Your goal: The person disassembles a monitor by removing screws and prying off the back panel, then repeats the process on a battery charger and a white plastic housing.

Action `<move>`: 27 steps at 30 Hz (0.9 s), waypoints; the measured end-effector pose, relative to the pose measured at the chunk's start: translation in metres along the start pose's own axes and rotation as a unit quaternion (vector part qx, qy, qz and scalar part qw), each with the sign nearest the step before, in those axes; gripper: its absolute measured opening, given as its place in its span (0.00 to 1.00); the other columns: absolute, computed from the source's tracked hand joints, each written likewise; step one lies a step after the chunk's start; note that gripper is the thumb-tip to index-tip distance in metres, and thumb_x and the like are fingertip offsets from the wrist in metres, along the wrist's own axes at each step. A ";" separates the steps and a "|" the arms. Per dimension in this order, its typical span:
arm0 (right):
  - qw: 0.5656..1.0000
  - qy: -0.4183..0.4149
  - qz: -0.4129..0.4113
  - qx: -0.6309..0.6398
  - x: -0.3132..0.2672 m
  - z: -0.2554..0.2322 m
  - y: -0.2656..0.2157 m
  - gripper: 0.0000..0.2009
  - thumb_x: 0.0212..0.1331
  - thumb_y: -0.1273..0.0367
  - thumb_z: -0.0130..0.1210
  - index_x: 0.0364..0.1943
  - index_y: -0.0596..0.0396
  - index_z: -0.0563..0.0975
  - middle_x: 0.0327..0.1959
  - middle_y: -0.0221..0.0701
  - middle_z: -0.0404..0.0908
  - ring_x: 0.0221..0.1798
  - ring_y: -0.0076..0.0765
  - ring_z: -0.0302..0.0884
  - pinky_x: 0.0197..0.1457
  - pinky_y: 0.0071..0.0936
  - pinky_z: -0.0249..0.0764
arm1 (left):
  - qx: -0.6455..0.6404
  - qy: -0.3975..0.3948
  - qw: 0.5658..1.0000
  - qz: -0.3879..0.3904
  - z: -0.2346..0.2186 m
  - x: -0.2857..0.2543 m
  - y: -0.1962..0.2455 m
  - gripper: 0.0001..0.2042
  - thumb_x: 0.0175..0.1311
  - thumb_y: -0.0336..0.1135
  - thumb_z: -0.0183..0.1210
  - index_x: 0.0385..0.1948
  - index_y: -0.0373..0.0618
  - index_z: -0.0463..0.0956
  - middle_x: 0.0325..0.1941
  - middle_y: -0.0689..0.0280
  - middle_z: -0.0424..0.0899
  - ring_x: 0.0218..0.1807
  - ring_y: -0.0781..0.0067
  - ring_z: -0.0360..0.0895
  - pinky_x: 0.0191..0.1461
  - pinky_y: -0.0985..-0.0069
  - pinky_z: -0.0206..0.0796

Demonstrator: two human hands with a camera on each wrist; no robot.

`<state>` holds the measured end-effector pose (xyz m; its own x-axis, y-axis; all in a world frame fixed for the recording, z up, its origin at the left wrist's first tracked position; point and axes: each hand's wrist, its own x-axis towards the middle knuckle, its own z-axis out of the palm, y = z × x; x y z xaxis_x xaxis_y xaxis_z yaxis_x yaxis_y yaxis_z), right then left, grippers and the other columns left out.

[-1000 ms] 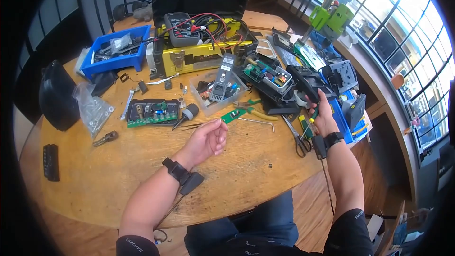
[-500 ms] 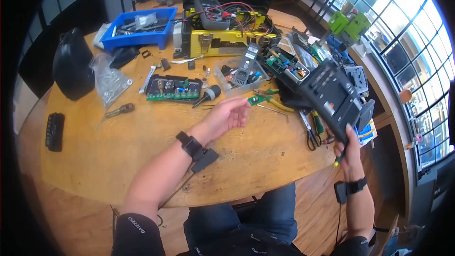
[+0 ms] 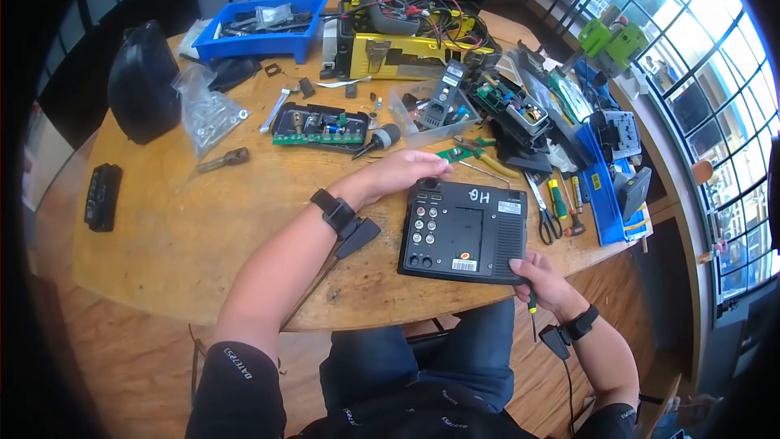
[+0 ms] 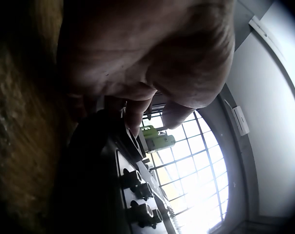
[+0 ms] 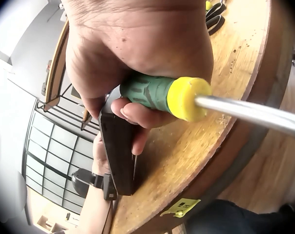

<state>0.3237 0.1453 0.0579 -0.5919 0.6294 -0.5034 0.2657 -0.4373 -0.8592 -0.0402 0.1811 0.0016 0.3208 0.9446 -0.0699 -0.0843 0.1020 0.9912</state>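
My right hand [image 3: 546, 283] grips a flat black monitor [image 3: 455, 232] by its near right corner, thumb on top. The monitor's back faces up, with round jacks, a vent grille, stickers and white "HQ" lettering. Tucked in the same hand is a screwdriver [image 5: 152, 92] with a green and yellow handle, its metal shaft pointing outward. My left hand [image 3: 398, 175] is at the monitor's far left corner; its thumb and fingertips pinch the end of a narrow green circuit board [image 3: 457, 154]. In the left wrist view, the fingers [image 4: 135, 117] overlap the monitor's edge, hiding the board.
Pliers [image 3: 479, 145], scissors [image 3: 546, 215] and another screwdriver [image 3: 557, 197] lie beyond the monitor. An opened circuit-board housing [image 3: 319, 126] and a soft-headed tool [image 3: 382, 138] lie left of a clear bin [image 3: 402, 106]. Behind stand a yellow toolbox [image 3: 406, 55] and blue tray [image 3: 313, 32].
My right hand has brought the monitor from the cluttered right side to the table's front middle, turning its jack side up. My left hand keeps the circuit board. The head view has shifted.
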 end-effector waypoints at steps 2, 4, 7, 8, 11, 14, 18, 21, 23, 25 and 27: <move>1.000 -0.013 0.013 0.011 0.010 -0.007 0.006 0.13 0.77 0.61 0.58 0.50 0.59 0.79 0.31 0.23 0.78 0.21 0.15 0.67 0.22 0.18 0.67 | 0.028 -0.027 0.999 -0.005 0.003 -0.004 0.006 0.20 0.82 0.45 0.56 0.62 0.41 0.82 0.58 0.66 0.86 0.61 0.76 0.79 0.69 0.76 0.67; 0.999 -0.027 0.027 0.021 0.015 -0.007 0.003 0.14 0.77 0.61 0.58 0.50 0.59 0.79 0.31 0.23 0.78 0.22 0.15 0.67 0.22 0.18 0.67 | 0.036 -0.028 0.999 -0.013 0.001 -0.005 0.006 0.19 0.81 0.43 0.57 0.62 0.41 0.82 0.58 0.66 0.87 0.60 0.77 0.79 0.68 0.77 0.68; 0.998 0.012 0.063 0.012 0.020 0.000 -0.009 0.13 0.78 0.61 0.57 0.50 0.58 0.79 0.33 0.23 0.79 0.23 0.15 0.68 0.21 0.18 0.67 | 0.060 -0.023 0.998 -0.013 -0.001 -0.007 0.006 0.18 0.77 0.40 0.61 0.61 0.41 0.83 0.57 0.65 0.87 0.59 0.76 0.81 0.66 0.76 0.70; 0.997 0.033 0.064 -0.036 0.022 0.002 -0.011 0.14 0.77 0.60 0.58 0.49 0.58 0.79 0.31 0.23 0.78 0.22 0.15 0.67 0.21 0.18 0.66 | 0.075 -0.019 0.997 -0.005 -0.001 -0.007 0.006 0.18 0.75 0.38 0.64 0.61 0.40 0.83 0.57 0.63 0.88 0.58 0.75 0.82 0.65 0.76 0.72; 0.983 0.076 0.074 -0.151 0.021 0.004 -0.017 0.16 0.76 0.57 0.60 0.46 0.58 0.81 0.25 0.22 0.76 0.19 0.15 0.66 0.20 0.19 0.63 | 0.128 -0.029 0.991 0.024 -0.003 -0.006 0.003 0.17 0.71 0.35 0.66 0.59 0.40 0.84 0.56 0.63 0.88 0.57 0.74 0.82 0.64 0.75 0.73; 0.966 0.117 0.078 -0.219 0.018 0.014 -0.023 0.17 0.73 0.55 0.63 0.40 0.58 0.82 0.19 0.21 0.72 0.17 0.15 0.64 0.20 0.19 0.61 | 0.165 -0.026 0.985 0.041 -0.003 -0.005 0.002 0.17 0.69 0.28 0.66 0.58 0.39 0.85 0.57 0.63 0.88 0.58 0.75 0.82 0.65 0.75 0.73; 0.944 0.161 0.043 -0.286 0.017 0.018 -0.025 0.20 0.69 0.56 0.68 0.29 0.60 0.82 0.16 0.21 0.72 0.18 0.14 0.66 0.21 0.20 0.60 | 0.132 -0.037 0.990 0.028 -0.007 -0.004 -0.001 0.17 0.68 0.27 0.66 0.58 0.39 0.85 0.58 0.63 0.87 0.58 0.75 0.82 0.65 0.74 0.73; 0.906 0.173 -0.032 -0.386 0.021 0.013 -0.017 0.20 0.65 0.57 0.71 0.27 0.62 0.83 0.16 0.22 0.75 0.18 0.14 0.68 0.22 0.21 0.63 | 0.151 -0.037 0.987 0.040 -0.008 -0.006 0.001 0.17 0.68 0.27 0.66 0.58 0.39 0.85 0.57 0.63 0.87 0.57 0.75 0.82 0.64 0.75 0.73; 0.906 0.182 -0.019 -0.382 0.020 0.019 -0.020 0.19 0.64 0.58 0.72 0.28 0.62 0.84 0.17 0.22 0.75 0.19 0.15 0.69 0.23 0.22 0.65 | 0.159 -0.036 0.986 0.029 -0.007 -0.007 0.003 0.17 0.68 0.27 0.66 0.59 0.39 0.84 0.57 0.63 0.87 0.57 0.76 0.82 0.64 0.75 0.73; 0.917 0.186 0.006 -0.353 0.019 0.023 -0.026 0.16 0.64 0.59 0.72 0.32 0.61 0.87 0.19 0.24 0.77 0.21 0.17 0.71 0.25 0.24 0.69 | 0.161 -0.036 0.986 0.023 -0.006 -0.008 0.005 0.17 0.68 0.27 0.66 0.59 0.40 0.84 0.57 0.64 0.87 0.57 0.76 0.82 0.63 0.75 0.73; 0.897 0.213 -0.088 -0.377 0.027 0.001 -0.012 0.15 0.64 0.60 0.71 0.32 0.60 0.87 0.21 0.25 0.79 0.21 0.16 0.72 0.26 0.23 0.68 | 0.169 -0.034 0.985 0.017 -0.006 -0.010 0.008 0.17 0.69 0.28 0.66 0.59 0.40 0.84 0.57 0.64 0.87 0.57 0.76 0.82 0.63 0.76 0.73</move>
<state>0.3035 0.1670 0.0548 -0.3731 0.9048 -0.2052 0.7310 0.1505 -0.6655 -0.0500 0.1748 0.0093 0.3858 0.9217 -0.0405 0.2203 -0.0493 0.9742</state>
